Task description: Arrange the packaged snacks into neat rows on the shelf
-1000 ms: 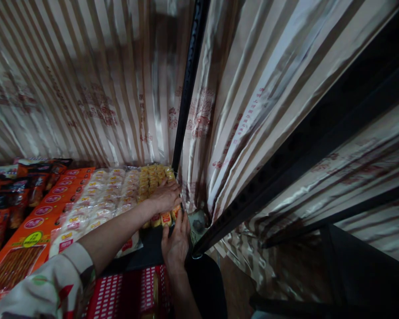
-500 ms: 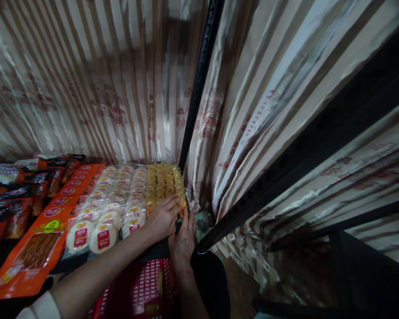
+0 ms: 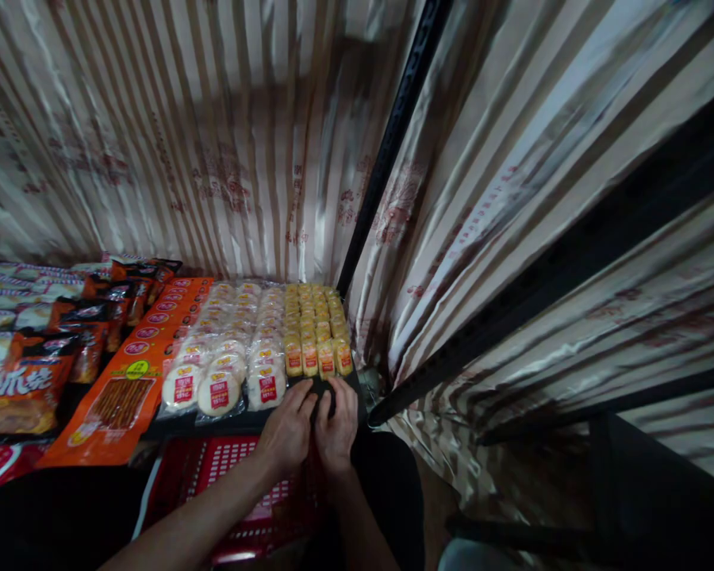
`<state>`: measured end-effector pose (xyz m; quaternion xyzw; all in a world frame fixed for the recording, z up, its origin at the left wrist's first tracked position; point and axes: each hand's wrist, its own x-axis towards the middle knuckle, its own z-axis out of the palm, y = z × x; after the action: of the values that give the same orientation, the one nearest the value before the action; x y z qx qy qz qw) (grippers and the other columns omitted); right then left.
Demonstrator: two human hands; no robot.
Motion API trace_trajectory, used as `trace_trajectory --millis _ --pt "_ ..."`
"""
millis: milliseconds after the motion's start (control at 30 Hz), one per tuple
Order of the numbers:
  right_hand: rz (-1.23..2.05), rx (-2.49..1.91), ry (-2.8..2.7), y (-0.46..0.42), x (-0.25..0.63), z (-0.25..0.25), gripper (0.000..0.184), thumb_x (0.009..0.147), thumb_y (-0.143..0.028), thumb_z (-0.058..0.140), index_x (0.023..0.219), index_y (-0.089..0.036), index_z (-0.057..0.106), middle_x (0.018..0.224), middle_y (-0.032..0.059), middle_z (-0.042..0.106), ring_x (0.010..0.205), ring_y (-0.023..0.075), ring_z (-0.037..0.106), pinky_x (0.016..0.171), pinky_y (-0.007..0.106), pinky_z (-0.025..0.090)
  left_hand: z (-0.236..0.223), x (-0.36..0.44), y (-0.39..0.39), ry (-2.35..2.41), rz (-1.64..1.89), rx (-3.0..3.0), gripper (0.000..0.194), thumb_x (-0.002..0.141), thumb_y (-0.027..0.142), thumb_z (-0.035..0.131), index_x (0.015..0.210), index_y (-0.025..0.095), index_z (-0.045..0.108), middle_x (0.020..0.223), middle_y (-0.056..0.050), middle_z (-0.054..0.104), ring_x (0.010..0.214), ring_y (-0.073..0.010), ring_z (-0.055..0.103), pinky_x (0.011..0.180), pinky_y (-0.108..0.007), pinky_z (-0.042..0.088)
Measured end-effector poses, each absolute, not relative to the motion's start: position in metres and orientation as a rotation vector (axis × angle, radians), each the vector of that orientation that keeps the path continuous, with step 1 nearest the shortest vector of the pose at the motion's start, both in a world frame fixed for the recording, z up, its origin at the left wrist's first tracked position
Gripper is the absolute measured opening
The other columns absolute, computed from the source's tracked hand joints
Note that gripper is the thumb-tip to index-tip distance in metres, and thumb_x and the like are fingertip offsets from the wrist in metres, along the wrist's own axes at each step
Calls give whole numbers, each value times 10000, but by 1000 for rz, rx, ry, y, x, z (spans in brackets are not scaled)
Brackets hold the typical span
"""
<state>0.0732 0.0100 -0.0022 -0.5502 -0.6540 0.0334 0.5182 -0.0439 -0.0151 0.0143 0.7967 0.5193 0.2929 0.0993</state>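
Several small yellow wrapped cakes (image 3: pixel 318 325) stand in close rows at the right end of a dark shelf. Their front row, with orange and red labels, faces me. My left hand (image 3: pixel 286 428) is at the shelf's front edge just before this row, its fingers bent and a little apart. Beside it is my right hand (image 3: pixel 336 424), with fingertips at the foot of a front cake and a gap between thumb and index finger. Neither hand shows a thing in its grasp. Round white wrapped crackers (image 3: pixel 219 392) lie in rows left of the cakes.
Orange packs of brown sticks (image 3: pixel 119 400) overlap in a column further left, beside orange-and-black snack bags (image 3: pixel 32 388). Below the shelf edge sits a red perforated basket (image 3: pixel 226 456). Black metal posts (image 3: pixel 386 151) and striped curtains (image 3: pixel 243 143) close off the back and right.
Both hands have drawn back from over the front yellow cakes to the shelf edge, so the front row now shows. The view has shifted left, bringing more snack bags into sight.
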Motion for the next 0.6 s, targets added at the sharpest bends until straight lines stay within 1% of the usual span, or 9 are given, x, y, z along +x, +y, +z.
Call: trace_trajectory --millis 133,233,333,433,533,600 --pt "190 -1176 -1655 -10 73 -11 279 900 -164 351 999 -182 612 929 77 630 893 162 599 787 311 503 12 -42 -38 1402 982 2307 388 828 111 374 1174 100 548 1151 -157 607 1092 -233 564 937 -406 501" --pt "249 -1122 -1763 -27 75 -16 297 884 -142 343 927 -192 633 858 57 636 838 156 605 759 302 510 8 -47 -58 1384 1007 2244 368 844 95 351 1140 137 566 1103 -123 624 1027 -203 585 894 -371 521" --pt "344 -1155 -1869 -44 77 -23 315 893 -154 334 907 -194 647 866 60 648 849 154 613 780 302 508 0 -57 -81 1340 942 2249 378 819 72 368 1122 165 574 1111 -108 621 1054 -203 571 914 -365 507" --pt "472 -1221 -2004 -60 78 -35 307 885 -184 354 929 -196 657 917 71 660 885 161 620 798 302 504 -15 -67 -103 1305 875 2242 430 805 64 358 1173 175 551 1168 -118 604 1106 -207 547 955 -374 478" --pt "610 -1488 -2150 -67 75 -58 314 837 -135 384 965 -187 666 929 75 682 856 162 639 773 285 498 -38 -73 -113 1409 659 1999 467 767 52 389 1185 179 553 1238 -114 575 1155 -213 520 996 -389 435" --pt "652 -1751 -2209 -65 71 -76 292 762 -123 500 991 -172 675 879 81 705 768 169 656 700 263 493 -55 -75 -111 1483 516 1719 443 749 50 418 1147 153 582 1241 -128 578 1171 -239 512 1022 -411 397"
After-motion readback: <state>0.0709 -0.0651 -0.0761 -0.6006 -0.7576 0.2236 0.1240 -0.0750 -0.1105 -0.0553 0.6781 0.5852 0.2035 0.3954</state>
